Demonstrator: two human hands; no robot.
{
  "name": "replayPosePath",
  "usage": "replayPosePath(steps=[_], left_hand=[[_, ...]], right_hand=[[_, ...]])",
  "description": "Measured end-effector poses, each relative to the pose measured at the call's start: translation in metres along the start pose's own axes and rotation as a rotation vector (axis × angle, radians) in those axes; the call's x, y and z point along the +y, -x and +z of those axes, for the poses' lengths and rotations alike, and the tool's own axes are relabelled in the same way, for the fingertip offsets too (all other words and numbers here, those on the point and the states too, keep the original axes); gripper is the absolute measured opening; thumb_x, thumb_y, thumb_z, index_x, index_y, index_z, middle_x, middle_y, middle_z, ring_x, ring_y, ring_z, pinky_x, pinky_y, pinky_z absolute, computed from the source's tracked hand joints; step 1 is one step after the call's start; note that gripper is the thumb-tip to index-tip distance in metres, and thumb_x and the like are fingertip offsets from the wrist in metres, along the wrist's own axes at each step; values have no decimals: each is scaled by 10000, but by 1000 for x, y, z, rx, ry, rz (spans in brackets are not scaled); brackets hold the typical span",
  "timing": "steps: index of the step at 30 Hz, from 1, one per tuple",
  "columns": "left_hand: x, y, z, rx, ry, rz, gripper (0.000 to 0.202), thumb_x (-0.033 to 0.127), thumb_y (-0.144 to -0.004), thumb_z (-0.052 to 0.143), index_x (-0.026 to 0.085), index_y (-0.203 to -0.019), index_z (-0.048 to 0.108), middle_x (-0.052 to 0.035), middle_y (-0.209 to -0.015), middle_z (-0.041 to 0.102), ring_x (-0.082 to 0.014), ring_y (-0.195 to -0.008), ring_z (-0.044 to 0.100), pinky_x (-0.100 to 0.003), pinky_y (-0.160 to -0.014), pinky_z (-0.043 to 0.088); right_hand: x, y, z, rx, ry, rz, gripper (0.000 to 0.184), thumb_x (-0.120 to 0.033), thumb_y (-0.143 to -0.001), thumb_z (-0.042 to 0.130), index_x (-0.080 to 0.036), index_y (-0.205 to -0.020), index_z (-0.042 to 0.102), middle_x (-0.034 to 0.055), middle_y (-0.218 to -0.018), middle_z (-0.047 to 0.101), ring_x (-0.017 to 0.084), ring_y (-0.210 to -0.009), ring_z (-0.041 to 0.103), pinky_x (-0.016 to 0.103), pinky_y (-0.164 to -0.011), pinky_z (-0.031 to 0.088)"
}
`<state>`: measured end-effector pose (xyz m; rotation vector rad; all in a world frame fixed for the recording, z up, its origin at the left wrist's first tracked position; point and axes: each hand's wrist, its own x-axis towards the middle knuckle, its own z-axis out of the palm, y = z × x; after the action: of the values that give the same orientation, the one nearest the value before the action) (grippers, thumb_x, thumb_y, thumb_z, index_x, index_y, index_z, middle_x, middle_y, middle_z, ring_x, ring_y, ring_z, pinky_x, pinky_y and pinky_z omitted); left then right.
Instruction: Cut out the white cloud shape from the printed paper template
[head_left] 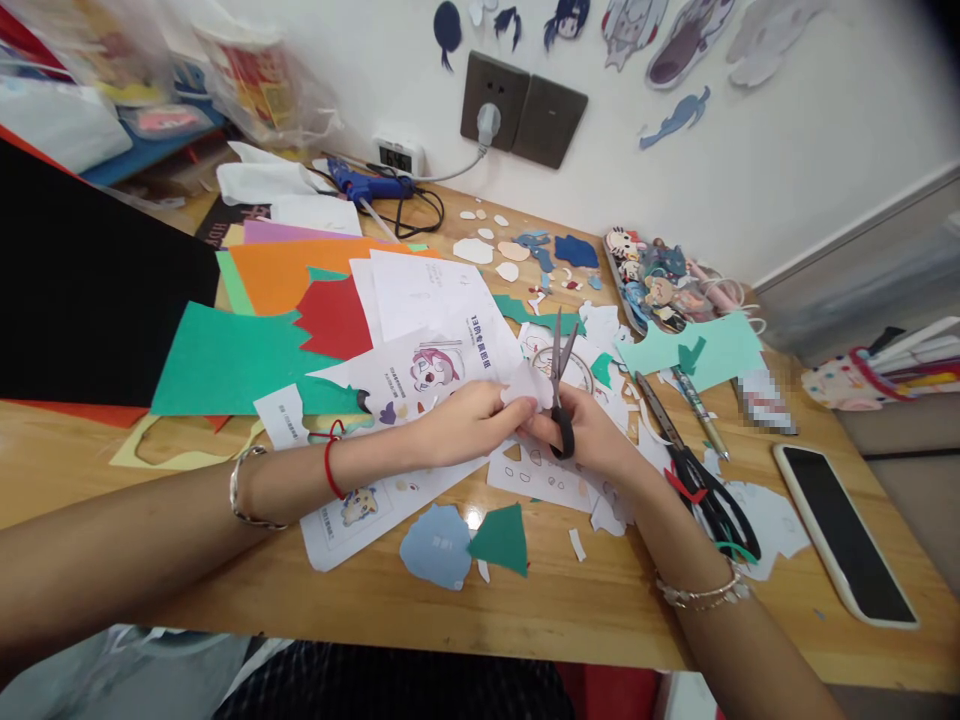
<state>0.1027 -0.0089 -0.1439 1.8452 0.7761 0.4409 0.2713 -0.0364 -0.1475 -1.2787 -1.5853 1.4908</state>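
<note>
My left hand [476,420] pinches a small piece of white paper [525,386] above the middle of the table. My right hand [589,430] is closed around the black handles of a small pair of scissors [556,372], whose blades point up and stand slightly apart. The paper lies just left of the blades; whether they touch it I cannot tell. Beneath my hands are printed pattern sheets [480,345] with cartoon drawings and a roll of tape [574,368]. Nearer to me lie a light blue cutout [437,547] and a dark green piece [501,538].
Coloured sheets and a large black sheet [97,280] cover the left side. A blue glue gun [367,185] lies at the back. On the right are large black scissors [712,490], a pen [700,412], a phone [844,535] and a decorated case [660,285]. Several small cutouts [510,250] lie near the wall.
</note>
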Motion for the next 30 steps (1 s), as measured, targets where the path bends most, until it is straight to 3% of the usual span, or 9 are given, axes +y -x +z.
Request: replayPosePath(steps=[30], left_hand=[[-6,-1,1,12,7,45,466,306,-892,323,162,-456,399,72,-386,400,-52,-394,373,-197,-441,282]], right_hand=[[3,0,-3,-16,24,1,216,-299,-744,649,-175,-861,516,-61,-579,488,45,-410,371,176,-358,301]])
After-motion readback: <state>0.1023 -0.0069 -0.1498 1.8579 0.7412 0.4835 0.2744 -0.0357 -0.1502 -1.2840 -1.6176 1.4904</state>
